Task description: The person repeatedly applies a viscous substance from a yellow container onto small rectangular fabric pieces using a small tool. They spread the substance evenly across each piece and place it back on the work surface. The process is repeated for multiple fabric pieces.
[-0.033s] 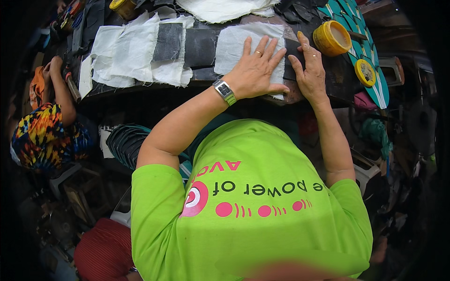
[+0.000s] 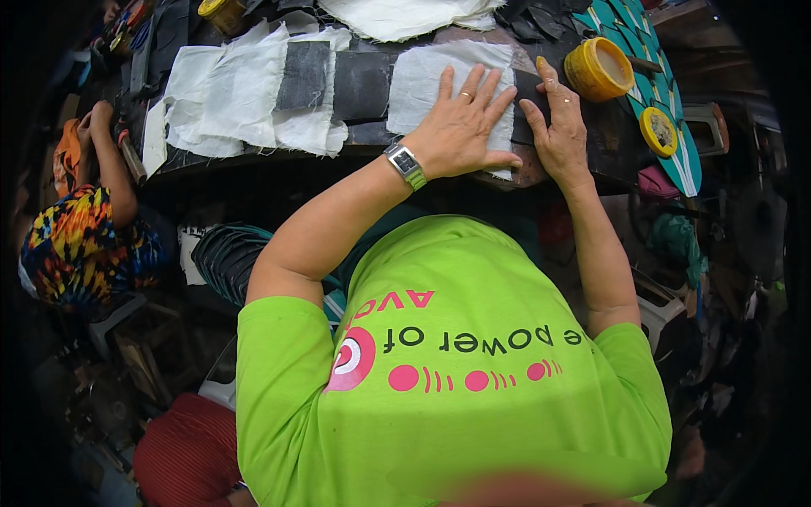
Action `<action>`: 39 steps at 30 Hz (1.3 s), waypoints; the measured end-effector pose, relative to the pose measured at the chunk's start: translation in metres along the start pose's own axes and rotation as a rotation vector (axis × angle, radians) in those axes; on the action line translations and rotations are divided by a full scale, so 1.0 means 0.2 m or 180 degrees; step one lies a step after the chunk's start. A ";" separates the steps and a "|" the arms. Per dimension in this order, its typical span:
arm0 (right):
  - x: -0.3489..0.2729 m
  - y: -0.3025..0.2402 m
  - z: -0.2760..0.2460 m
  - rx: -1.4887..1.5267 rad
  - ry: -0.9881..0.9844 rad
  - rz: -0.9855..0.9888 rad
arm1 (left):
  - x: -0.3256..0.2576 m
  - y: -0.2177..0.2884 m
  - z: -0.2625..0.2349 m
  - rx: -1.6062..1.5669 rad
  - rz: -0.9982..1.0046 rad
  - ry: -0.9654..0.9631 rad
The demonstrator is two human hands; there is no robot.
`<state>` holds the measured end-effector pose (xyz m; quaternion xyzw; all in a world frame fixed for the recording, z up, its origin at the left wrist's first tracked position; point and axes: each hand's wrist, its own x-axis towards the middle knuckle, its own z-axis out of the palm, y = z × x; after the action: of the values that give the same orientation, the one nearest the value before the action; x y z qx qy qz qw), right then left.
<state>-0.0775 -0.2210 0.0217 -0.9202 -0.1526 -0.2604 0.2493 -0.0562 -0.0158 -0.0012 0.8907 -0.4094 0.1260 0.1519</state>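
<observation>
My left hand lies flat, fingers spread, on a white cloth piece with frayed edges. It holds nothing, and a watch with a green strap is on that wrist. Just right of the cloth, my right hand rests at a dark sheet. Its thumb stands apart from the fingers, and a fingertip looks yellow-stained. Whether anything lies under the right palm is hidden. Left of the cloth, black square pieces and more white cloth pieces lie in a row along the table.
A yellow tub of pale paste stands beyond my right hand, near a yellow lid. Teal sole-shaped pieces with straps line the right side. A white cloth stack sits at the back. Another person in a multicoloured shirt is at left.
</observation>
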 end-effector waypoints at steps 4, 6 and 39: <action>0.00 0.00 0.00 -0.0035 -0.0042 -0.0015 | 0.00 0.00 0.00 -0.0039 -0.0020 0.0002; 0.00 0.00 0.00 -0.0047 -0.0047 -0.0024 | 0.00 0.00 0.00 0.0003 -0.0015 0.0001; 0.37 -0.03 0.02 -0.2043 -0.1794 -0.1081 | 0.16 -0.09 -0.05 -0.0035 -0.0197 0.0194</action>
<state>-0.0178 -0.2032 0.0609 -0.9477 -0.2748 -0.0712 -0.1457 -0.0235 -0.0227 0.0161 0.8979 -0.3775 0.1460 0.1730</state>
